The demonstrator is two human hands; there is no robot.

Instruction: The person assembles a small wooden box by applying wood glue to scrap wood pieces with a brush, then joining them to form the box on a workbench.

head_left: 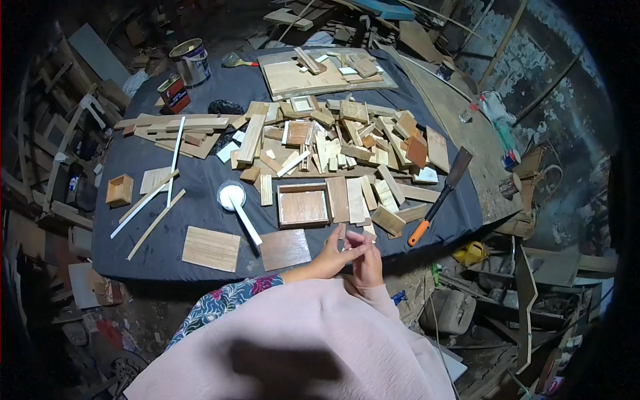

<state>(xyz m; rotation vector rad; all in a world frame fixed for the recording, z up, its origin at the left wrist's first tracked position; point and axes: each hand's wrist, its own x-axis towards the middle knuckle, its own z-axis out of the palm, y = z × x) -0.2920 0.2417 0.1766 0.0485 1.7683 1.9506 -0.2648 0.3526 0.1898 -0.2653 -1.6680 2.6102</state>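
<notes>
My left hand [328,260] and my right hand [368,265] meet at the table's near edge. The left thumb reaches across to the right fingers, while the left forefinger points up, apart from the thumb. My right fingers are bent together; whether anything small is between them, I cannot make out. Just beyond the hands stands an open wooden box [303,208], with flat wood pieces [339,200] along its right side. A dark brown panel [285,249] lies left of my left hand. Farther left, a white stick [245,223] rests in a tub of white paste [230,193].
A heap of wood offcuts [320,143] covers the middle of the dark cloth [207,160]. A saw with an orange handle [420,232] lies at right. Light board [211,249], small wooden box [119,191], and paint cans [191,63] are at left; a brush [237,61] lies behind.
</notes>
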